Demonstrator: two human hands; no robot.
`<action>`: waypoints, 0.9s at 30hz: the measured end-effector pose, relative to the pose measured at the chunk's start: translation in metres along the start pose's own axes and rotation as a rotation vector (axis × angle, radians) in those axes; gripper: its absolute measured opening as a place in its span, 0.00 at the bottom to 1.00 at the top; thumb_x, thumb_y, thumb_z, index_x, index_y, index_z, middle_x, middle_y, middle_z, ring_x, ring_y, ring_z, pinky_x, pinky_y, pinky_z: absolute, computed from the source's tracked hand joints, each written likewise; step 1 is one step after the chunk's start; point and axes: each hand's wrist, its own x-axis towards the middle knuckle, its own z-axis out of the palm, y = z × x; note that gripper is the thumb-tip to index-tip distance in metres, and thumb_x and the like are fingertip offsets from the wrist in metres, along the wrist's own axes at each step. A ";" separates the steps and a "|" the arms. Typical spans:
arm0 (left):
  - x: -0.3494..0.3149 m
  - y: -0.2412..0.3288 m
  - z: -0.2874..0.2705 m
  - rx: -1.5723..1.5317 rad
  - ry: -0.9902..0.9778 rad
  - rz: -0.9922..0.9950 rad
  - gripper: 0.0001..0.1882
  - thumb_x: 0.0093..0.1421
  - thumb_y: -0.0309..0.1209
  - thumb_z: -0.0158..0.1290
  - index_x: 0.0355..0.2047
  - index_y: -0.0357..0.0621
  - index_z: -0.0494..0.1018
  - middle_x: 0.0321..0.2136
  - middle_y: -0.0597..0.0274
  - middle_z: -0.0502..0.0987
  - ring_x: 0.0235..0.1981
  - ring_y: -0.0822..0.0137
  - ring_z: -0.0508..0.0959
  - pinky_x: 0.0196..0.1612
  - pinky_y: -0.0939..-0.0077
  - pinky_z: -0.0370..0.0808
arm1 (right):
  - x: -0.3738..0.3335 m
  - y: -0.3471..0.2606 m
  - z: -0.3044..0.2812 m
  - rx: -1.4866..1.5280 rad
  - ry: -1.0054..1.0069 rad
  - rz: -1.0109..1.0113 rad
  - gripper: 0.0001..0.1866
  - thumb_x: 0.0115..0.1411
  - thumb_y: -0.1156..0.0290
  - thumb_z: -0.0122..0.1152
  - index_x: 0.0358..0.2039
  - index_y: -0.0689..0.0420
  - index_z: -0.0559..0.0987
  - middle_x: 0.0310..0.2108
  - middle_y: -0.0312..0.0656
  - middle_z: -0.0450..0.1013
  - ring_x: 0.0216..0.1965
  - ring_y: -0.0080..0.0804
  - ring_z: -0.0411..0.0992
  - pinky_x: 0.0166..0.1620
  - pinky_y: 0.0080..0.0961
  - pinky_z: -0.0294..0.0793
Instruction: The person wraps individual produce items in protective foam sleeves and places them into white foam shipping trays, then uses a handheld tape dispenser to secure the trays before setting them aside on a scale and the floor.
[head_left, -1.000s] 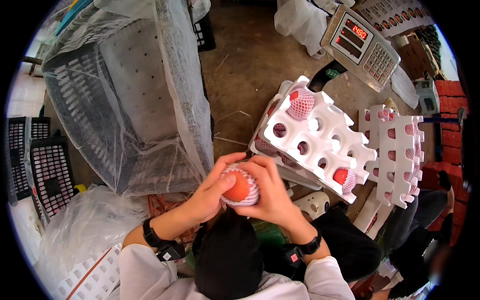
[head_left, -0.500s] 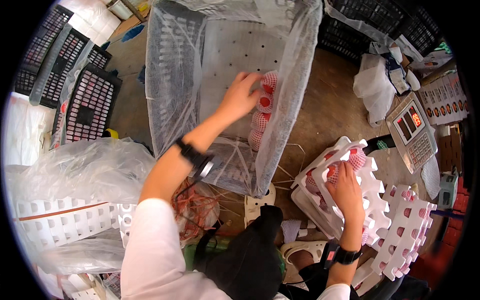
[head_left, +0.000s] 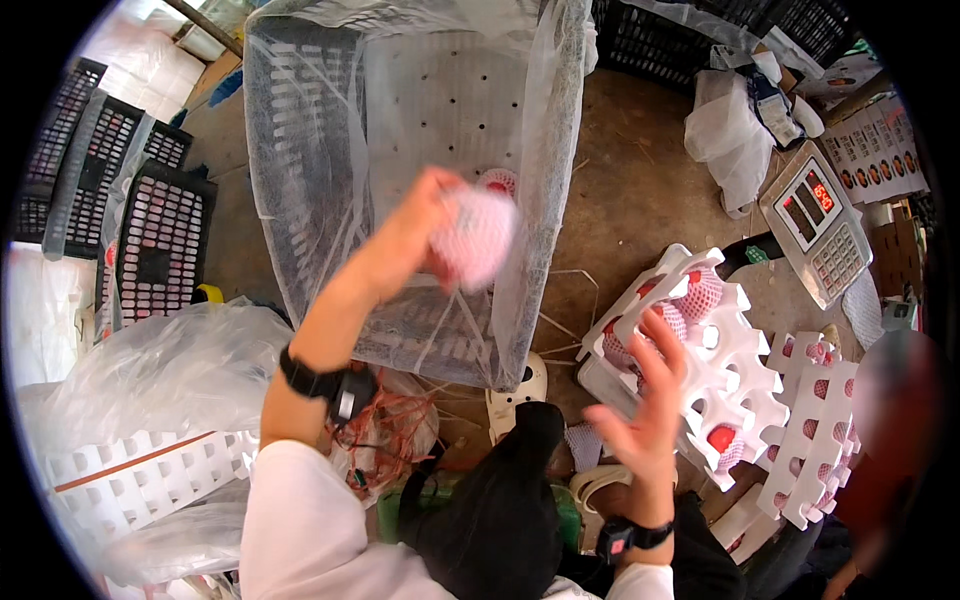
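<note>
My left hand is raised over the lined crate, closed on a red fruit in a pink foam net. Motion blurs that fruit, so its kind is unclear. Behind it another netted fruit shows in the crate, by the right wall; whatever lies nearer along that wall is hidden. My right hand has its fingers spread and holds nothing. It hovers at the left edge of the stacked white moulded trays, close to several netted red fruits in their hollows.
A scale with a lit display stands to the right of the crate. More white trays of netted fruit are at the lower right. Black crates and clear plastic sheeting lie on the left. Tangled red string sits below the crate.
My left hand has lifted from the row of fruits in the crate, now with a netted fruit in it. My right hand has come off the tray fruit and opened, moving left.
</note>
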 end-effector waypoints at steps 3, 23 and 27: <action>-0.044 -0.006 0.053 0.081 -0.230 -0.159 0.20 0.69 0.43 0.38 0.53 0.43 0.55 0.37 0.55 0.72 0.26 0.71 0.77 0.21 0.76 0.76 | 0.010 0.007 0.040 0.034 -0.258 -0.045 0.46 0.38 0.60 0.79 0.58 0.57 0.68 0.61 0.54 0.55 0.60 0.51 0.58 0.55 0.39 0.67; -0.050 -0.052 0.132 0.614 -0.245 0.839 0.22 0.47 0.29 0.65 0.45 0.50 0.75 0.52 0.47 0.69 0.51 0.50 0.73 0.49 0.64 0.74 | -0.058 0.035 0.031 0.716 0.026 0.325 0.47 0.42 0.48 0.75 0.57 0.57 0.64 0.57 0.51 0.54 0.61 0.44 0.54 0.63 0.39 0.53; -0.050 -0.056 0.147 0.205 -0.310 0.405 0.27 0.58 0.33 0.57 0.57 0.46 0.65 0.56 0.47 0.65 0.56 0.57 0.69 0.56 0.67 0.67 | -0.057 0.020 0.012 0.311 0.066 0.144 0.40 0.44 0.58 0.76 0.54 0.56 0.67 0.54 0.53 0.56 0.57 0.51 0.57 0.59 0.42 0.59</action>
